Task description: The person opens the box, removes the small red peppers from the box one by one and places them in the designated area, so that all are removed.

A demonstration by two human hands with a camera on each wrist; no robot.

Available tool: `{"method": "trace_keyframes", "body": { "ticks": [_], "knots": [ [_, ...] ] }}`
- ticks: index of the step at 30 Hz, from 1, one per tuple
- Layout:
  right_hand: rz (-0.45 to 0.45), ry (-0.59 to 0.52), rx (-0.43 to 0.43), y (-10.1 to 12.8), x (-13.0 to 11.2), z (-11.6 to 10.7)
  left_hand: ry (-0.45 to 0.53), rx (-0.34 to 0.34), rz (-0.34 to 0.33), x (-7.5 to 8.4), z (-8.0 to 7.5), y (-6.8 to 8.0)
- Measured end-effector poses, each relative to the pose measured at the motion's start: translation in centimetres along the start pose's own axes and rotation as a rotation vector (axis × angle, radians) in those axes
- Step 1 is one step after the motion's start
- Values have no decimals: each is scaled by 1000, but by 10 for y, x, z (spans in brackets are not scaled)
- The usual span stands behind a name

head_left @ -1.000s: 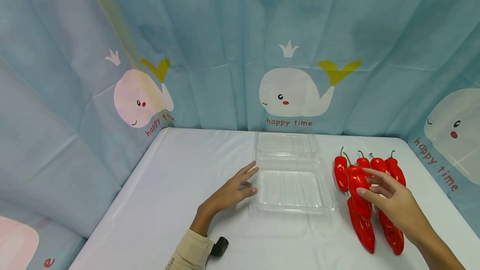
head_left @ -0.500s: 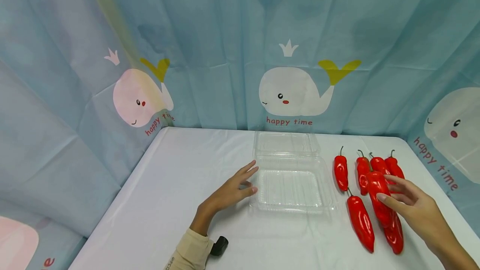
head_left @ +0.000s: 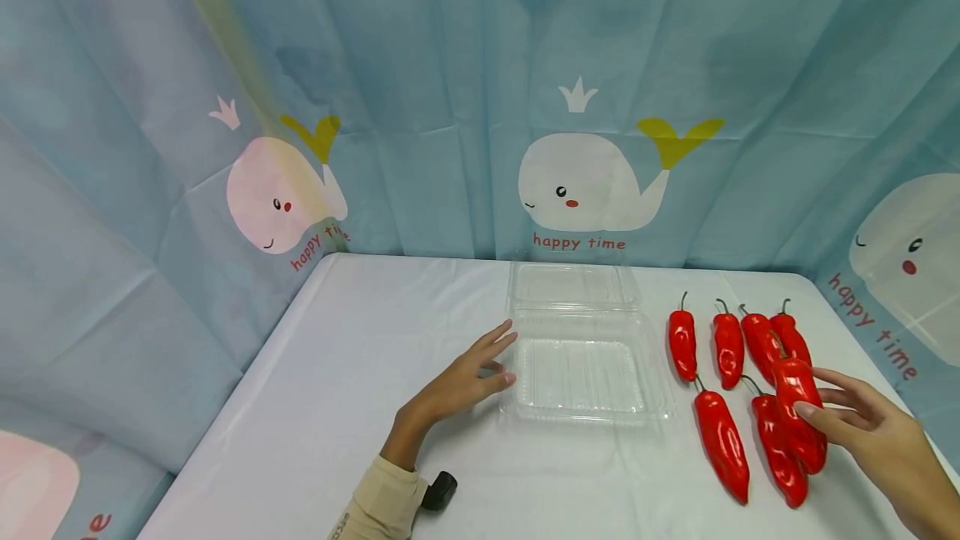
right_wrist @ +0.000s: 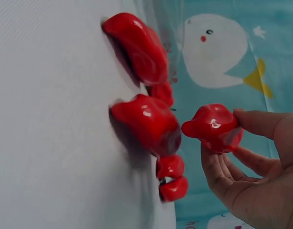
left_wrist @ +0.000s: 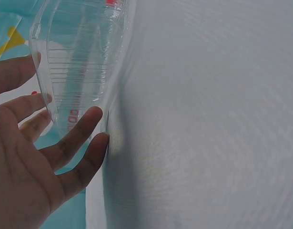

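My right hand (head_left: pixel 873 432) pinches a long red pepper (head_left: pixel 801 411) between thumb and fingers. In the right wrist view, this held pepper (right_wrist: pixel 215 128) is clear of the table, its tip pointing toward the camera. Behind it in the head view, another red pepper (head_left: pixel 776 448) lies partly covered, with a further pepper (head_left: pixel 722 447) to its left. Several more peppers (head_left: pixel 682 344) lie in a row farther back. My left hand (head_left: pixel 465 382) has its fingers spread at the left edge of a clear plastic clamshell box (head_left: pixel 581 417). In the left wrist view its fingertips (left_wrist: pixel 94 114) reach the box's rim.
The box's lid (head_left: pixel 573 286) is folded back toward the curtain. A white cloth (head_left: pixel 360 340) covers the table. Blue curtain (head_left: pixel 420 107) with whale prints stands behind and at both sides. A black device (head_left: pixel 438 492) sits by my left sleeve.
My right hand has carried the held pepper to the right, from over the left front pepper to over the right one. My left hand and the box have stayed still.
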State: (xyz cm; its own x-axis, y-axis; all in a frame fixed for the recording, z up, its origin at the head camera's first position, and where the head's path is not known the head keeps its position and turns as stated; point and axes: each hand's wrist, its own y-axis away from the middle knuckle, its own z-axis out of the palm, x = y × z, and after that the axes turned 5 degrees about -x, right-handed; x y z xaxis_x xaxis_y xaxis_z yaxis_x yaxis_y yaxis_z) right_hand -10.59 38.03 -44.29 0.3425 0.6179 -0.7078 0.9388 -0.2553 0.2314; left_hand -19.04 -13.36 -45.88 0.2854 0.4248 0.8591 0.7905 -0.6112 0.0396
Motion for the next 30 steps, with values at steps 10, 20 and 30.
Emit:
{"method": "trace_keyframes", "body": {
  "ticks": [10, 20, 30],
  "knots": [
    [150, -34, 22, -3, 21, -3, 2, 0, -4, 1, 0, 0],
    [237, -27, -9, -2, 36, -3, -2, -4, -4, 0, 0, 0],
    [252, 14, -41, -5, 51, -3, 0, -3, -14, 2, 0, 0]
  ]
}}
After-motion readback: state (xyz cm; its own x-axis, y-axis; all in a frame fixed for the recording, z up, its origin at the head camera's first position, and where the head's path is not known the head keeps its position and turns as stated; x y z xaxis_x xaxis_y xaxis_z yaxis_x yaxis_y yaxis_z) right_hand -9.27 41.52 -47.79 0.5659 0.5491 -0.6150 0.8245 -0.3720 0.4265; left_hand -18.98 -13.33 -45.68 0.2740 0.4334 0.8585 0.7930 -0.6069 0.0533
